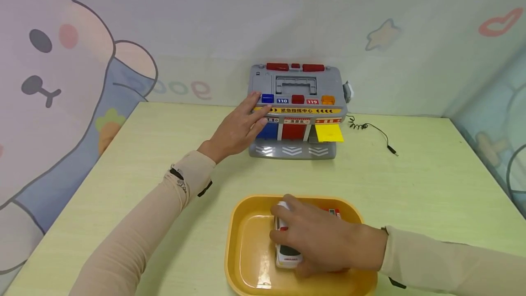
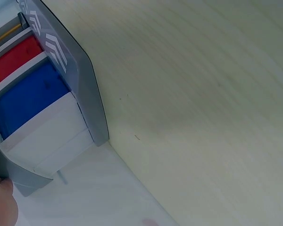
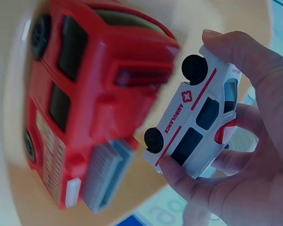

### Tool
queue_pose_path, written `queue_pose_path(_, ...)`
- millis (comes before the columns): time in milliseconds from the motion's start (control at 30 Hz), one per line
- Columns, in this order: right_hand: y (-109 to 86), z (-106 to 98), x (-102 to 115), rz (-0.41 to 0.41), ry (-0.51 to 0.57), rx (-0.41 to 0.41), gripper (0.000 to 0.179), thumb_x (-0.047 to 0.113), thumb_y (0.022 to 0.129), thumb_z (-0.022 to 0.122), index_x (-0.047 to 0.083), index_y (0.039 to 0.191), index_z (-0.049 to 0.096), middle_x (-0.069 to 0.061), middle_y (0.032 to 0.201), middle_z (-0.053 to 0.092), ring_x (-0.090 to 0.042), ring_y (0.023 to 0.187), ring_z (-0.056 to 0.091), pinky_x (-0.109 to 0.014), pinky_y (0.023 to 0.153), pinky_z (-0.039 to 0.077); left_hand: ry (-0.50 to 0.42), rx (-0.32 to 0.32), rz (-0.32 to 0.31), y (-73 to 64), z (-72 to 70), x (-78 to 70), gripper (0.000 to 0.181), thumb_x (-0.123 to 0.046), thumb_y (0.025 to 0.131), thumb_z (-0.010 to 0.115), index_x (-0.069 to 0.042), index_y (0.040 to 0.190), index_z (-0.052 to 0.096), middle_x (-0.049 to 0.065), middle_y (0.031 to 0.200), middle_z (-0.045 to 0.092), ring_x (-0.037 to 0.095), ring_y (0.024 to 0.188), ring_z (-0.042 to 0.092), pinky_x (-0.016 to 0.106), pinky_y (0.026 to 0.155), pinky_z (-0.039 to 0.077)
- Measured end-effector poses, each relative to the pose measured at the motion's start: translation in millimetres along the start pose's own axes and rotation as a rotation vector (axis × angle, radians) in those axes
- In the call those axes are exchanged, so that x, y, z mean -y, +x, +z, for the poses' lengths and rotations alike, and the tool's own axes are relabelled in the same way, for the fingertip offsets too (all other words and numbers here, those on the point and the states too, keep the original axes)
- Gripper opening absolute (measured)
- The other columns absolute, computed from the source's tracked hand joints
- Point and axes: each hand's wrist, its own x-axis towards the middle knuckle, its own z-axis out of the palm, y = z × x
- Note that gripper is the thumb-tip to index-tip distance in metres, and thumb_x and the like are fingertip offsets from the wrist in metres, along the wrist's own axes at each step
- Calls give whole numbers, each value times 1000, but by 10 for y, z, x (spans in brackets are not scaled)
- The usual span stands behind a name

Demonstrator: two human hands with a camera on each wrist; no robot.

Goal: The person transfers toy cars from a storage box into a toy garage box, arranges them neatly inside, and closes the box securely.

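My left hand [image 1: 236, 129] rests on the front left edge of a grey toy emergency station [image 1: 289, 88], its fingers stretched out over the blue roof light. The station has a blue door [image 2: 30, 96], a red door [image 2: 14, 61] and a raised yellow door flap [image 1: 330, 133]. Over a yellow tray [image 1: 232, 241], my right hand [image 1: 324, 236] grips a white toy ambulance [image 3: 193, 113] between thumb and fingers. Beside the ambulance in the right wrist view is a red toy fire truck [image 3: 80, 84]; the hand hides most of it from the head.
A thin black cable [image 1: 376, 129] with a plug trails on the table to the right of the station. Behind the pale green table [image 1: 411, 163] hangs a printed cloth [image 1: 230, 22] with a cartoon bear on the left.
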Motion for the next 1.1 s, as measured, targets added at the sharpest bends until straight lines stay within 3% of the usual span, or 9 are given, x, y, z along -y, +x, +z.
queue_pose_path(600,-139,-324,11,38,38,-32,56,46,80,78,29,131,63,-6,146,48,-26,124,44,-40,101,52,9,1,-6,3,-17,-23,51,-36,107,40,-15,154,39,14,168,16,29,157,14,42,127,18)
queue_pose_path(833,-193,-427,-55,-4,-30,-170,50,44,77,77,26,122,66,-5,135,53,-22,117,44,-34,95,52,8,-2,-13,1,-14,-17,51,-38,107,40,-17,154,38,12,169,15,29,157,14,43,126,19)
queue_pose_path(1100,-245,-547,-213,88,-23,-203,52,39,76,77,27,125,66,-7,144,50,-35,131,45,-49,105,51,7,-2,-27,-8,1,-22,52,-39,107,41,-19,155,38,10,169,15,28,157,14,44,126,20)
